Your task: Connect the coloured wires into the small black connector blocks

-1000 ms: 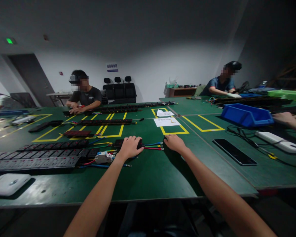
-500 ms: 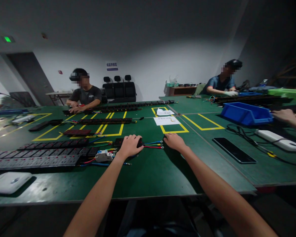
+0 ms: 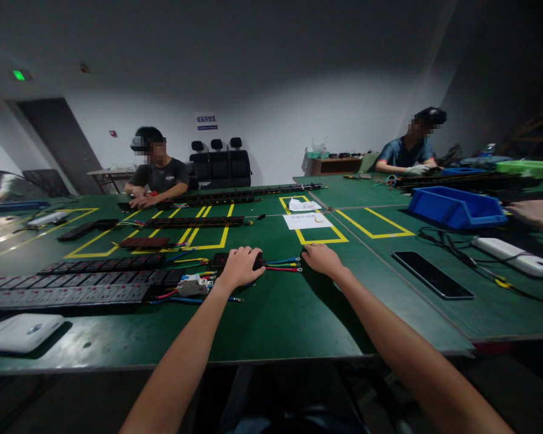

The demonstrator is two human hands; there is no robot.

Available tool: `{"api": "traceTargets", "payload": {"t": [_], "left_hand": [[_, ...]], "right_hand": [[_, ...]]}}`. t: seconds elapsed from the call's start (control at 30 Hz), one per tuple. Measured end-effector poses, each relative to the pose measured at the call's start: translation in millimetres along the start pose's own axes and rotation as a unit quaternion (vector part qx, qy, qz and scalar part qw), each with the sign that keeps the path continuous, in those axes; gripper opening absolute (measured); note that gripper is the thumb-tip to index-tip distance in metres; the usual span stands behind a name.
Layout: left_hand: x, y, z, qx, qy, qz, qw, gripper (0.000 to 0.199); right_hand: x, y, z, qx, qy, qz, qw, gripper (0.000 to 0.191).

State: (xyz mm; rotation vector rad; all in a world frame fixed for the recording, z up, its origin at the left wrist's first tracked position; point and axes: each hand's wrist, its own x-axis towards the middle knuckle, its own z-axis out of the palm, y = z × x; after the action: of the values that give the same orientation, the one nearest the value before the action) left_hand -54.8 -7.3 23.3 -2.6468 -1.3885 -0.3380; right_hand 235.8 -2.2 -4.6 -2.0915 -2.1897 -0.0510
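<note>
My left hand is wrapped over a small black module on the green table. Blue, yellow and red wires with ring ends stick out of the module to the right. Just beyond the wire ends rests my right hand, its fingers curled towards the tabletop; whether they hold anything is hidden. Left of my left hand lie a white breaker with coloured wires and long black socket strips.
A white device lies front left. To the right are a phone, black cables, a white power bank and a blue bin, with another person's hand beside it. Paper sheets lie ahead. Two people work across the table.
The view has shifted very slightly. My hands hold the same places. At the back right, the person's gloved hand has moved up a little.
</note>
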Motion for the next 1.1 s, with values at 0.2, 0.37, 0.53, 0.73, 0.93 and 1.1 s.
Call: {"api": "traceTargets", "payload": {"t": [0.2,0.37,0.53,0.73,0.93,1.1], "left_hand": [[0.1,-0.2,0.2,-0.002,0.003,0.004,1.000,0.049],[0.6,-1.3,1.0,-0.001,0.005,0.006,1.000,0.049],[0.5,-1.1,0.8,-0.003,0.004,0.007,1.000,0.049],[0.2,0.1,1.6,0.006,0.007,0.001,1.000,0.048],[0.5,-0.8,2.7,0.001,0.009,0.007,1.000,0.049],[0.6,-2.4,3.5,-0.005,0.009,0.011,1.000,0.050]], "right_hand": [[-0.3,-0.2,-1.3,-0.002,0.000,-0.001,1.000,0.040],[-2.2,-1.1,-3.2,0.005,-0.002,-0.001,1.000,0.040],[-2.6,-1.5,-3.2,0.008,-0.001,-0.003,1.000,0.040],[-2.7,-2.3,-4.0,-0.004,-0.006,0.002,1.000,0.041],[-1.5,-0.5,-3.5,0.000,-0.016,0.001,1.000,0.042],[-1.2,-0.1,-1.9,-0.003,-0.008,-0.002,1.000,0.042]]}}
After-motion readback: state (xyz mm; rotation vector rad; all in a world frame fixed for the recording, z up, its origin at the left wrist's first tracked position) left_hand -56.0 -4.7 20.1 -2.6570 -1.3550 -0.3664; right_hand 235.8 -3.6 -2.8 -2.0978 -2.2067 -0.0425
